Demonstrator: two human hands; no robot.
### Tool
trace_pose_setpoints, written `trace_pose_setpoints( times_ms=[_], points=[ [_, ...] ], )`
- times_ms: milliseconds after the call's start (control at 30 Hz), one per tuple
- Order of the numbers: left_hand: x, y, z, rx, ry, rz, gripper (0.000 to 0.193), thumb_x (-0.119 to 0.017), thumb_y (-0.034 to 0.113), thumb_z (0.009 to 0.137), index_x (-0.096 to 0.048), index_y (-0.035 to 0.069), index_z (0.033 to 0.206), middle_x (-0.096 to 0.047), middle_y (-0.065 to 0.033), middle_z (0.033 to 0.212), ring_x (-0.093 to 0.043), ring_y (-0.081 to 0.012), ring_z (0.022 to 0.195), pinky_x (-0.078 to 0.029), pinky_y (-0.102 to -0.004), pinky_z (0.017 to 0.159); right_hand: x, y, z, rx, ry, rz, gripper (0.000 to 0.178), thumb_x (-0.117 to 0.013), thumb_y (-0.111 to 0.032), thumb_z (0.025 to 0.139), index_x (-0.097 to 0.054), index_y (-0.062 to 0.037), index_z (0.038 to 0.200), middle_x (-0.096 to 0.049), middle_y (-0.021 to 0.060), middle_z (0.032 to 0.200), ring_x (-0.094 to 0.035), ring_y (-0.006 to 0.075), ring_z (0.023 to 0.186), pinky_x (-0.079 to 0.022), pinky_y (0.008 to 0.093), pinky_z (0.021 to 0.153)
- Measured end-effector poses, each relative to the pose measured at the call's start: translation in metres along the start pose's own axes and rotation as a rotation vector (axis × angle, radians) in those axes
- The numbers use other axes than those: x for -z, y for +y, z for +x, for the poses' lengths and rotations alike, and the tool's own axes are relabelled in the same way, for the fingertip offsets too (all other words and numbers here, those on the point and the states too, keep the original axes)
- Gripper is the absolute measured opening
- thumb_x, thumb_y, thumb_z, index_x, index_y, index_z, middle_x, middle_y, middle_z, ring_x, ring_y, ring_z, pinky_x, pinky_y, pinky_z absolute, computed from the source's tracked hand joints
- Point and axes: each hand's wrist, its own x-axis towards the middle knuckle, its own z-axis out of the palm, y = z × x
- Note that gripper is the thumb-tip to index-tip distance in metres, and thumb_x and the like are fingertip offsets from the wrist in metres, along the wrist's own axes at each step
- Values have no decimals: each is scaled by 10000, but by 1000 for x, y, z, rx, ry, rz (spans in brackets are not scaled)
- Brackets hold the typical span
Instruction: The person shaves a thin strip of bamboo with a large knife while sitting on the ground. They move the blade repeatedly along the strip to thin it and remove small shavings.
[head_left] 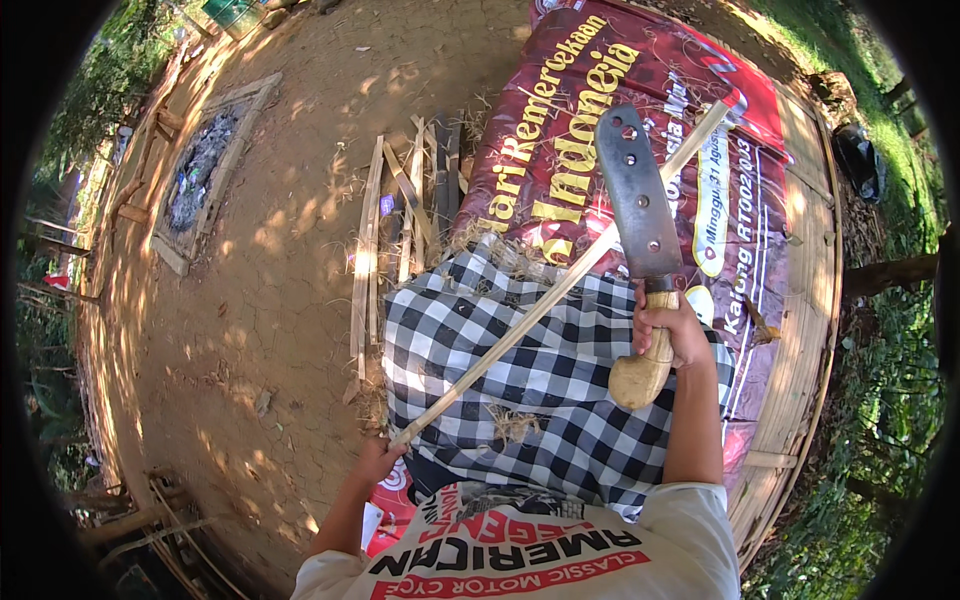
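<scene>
A person in a white printed shirt [650, 520] grips a broad cleaver [634, 195] in the right hand [675, 328] and a long strip of pale bamboo [520, 335] in the left [380, 460], on a sun-dappled patch of bare earth [270, 330]. The cleaver's dark grey blade, blunt and squarish at the end, is marked with round holes along its length; its pale wooden handle curls into a thick, hooked butt below the closed fingers. The strip, straight, narrow and straw-coloured, slants up from the left hand, wrapped around its lower end, across a black-and-white checked cloth [560, 370] and passes behind the blade; I cannot tell from here whether the two touch. Wispy shavings [515, 424] lie on the cloth spread before the person. Beyond it, a maroon banner [510, 180] with yellow and white lettering covers part of a slatted bamboo platform [800, 300]. More split strips [366, 270] lie on the ground to the left, and farther off sits a framed bed of grey ash [205, 170].
</scene>
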Motion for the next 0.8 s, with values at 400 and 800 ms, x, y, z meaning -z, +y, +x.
trace_pose_setpoints(
  times_ms=[400,800],
  points=[
    [7,19,-1,62,-26,155,359,-634,286,893,-591,-38,742,-481,-29,557,-473,-121,511,-411,-338,478,-43,53,-3,-309,-323,-405,208,-694,19,710,-585,28,887,-585,73,646,-568,154,496,-459,281,480],
    [8,-34,17,-132,-6,117,396,-679,301,870,-623,-67,732,-540,-63,552,-529,-143,486,-428,-325,458,-22,42,-3,-98,126,-550,188,-684,22,711,-545,10,837,-567,74,617,-558,171,479,-447,296,487]
  ],
)
